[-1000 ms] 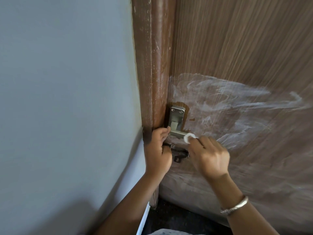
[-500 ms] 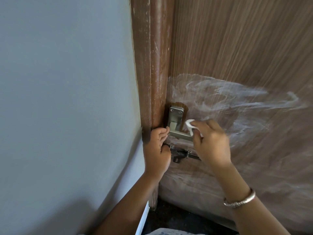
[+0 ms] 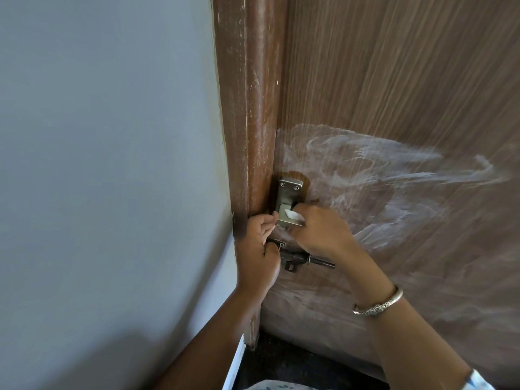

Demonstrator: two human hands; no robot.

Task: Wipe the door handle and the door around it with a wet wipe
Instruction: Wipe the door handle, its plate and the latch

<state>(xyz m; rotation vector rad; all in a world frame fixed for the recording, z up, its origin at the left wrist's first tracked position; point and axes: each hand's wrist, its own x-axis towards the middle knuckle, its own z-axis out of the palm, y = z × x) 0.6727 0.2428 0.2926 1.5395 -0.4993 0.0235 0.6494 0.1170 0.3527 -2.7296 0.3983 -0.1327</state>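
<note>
A silver metal door handle (image 3: 288,192) is screwed to the left edge of a brown wood-grain door (image 3: 408,80). My right hand (image 3: 318,230) presses a small white wet wipe (image 3: 294,216) onto the handle's lower part, close to the plate. My left hand (image 3: 257,249) curls around the door's edge just below and left of the handle, fingers closed on the edge. Whitish wet smears cover the door to the right of the handle and below it.
A dark sliding bolt (image 3: 304,258) sits on the door under the handle, partly behind my hands. The reddish-brown door frame (image 3: 247,108) runs up beside a grey wall (image 3: 107,164). Dark floor (image 3: 281,364) shows at the bottom.
My right hand has moved with the wipe from the handle's outer end up and left onto the part next to the plate. My left hand has stayed on the door's edge.
</note>
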